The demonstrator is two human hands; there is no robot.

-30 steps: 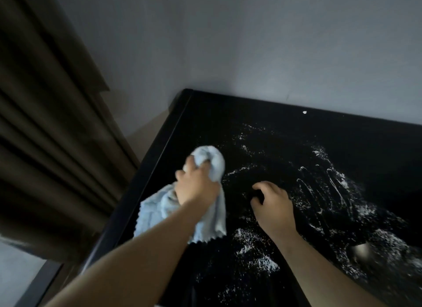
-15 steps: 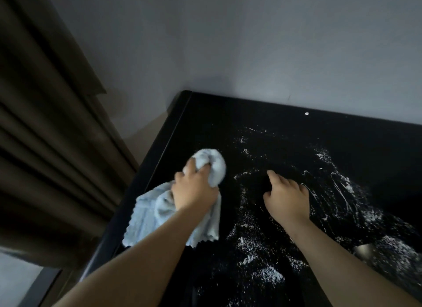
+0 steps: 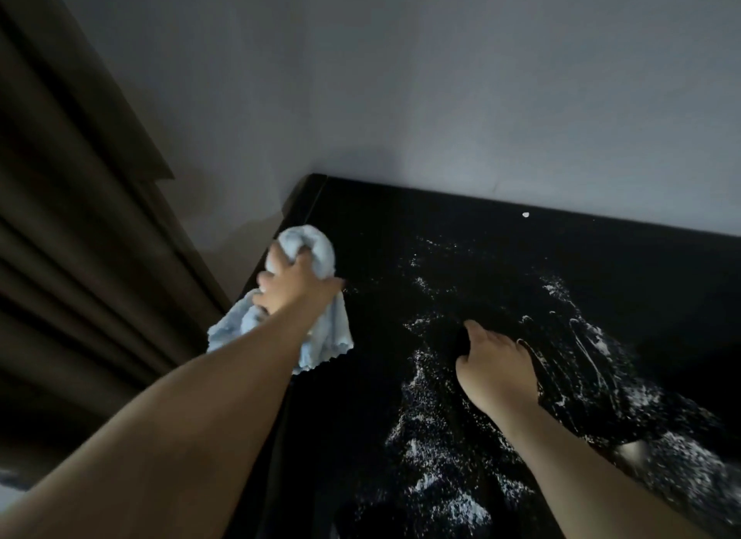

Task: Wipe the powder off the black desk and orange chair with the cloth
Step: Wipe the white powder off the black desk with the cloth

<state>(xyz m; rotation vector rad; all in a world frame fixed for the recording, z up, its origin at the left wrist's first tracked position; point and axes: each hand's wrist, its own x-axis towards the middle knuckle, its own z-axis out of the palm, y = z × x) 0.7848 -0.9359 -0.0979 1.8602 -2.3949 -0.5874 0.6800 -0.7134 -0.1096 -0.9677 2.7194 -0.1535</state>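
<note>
Left hand [image 3: 294,288] up on the left, fingers curled tight round a soft light-blue cloth [image 3: 320,250] with a zigzag edge. Top of the cloth bunched into a ball past the fingers. Rest of it hanging down under the wrist in loose folds. Hand and cloth right over the left edge of the shiny black counter [image 3: 401,210], near its far left corner. Hard to tell whether touching the top or just above it.

Right hand [image 3: 497,366] palm down on the counter, further right and nearer, holding nothing. Thumb stuck out toward the far side, fingers loose and resting on the top. Well apart from the cloth.

White powder [image 3: 425,430] all around the right hand. Lots of tiny specks on its left and near side, long smeared streaks on its right. More white clumps down at the near right. Between the two hands, mostly dark counter. One small white speck [image 3: 525,215] alone near the far edge.

Plain grey wall [image 3: 441,97] behind the counter. Brown folded curtain [image 3: 80,238] on the left, beside the counter's left edge.
</note>
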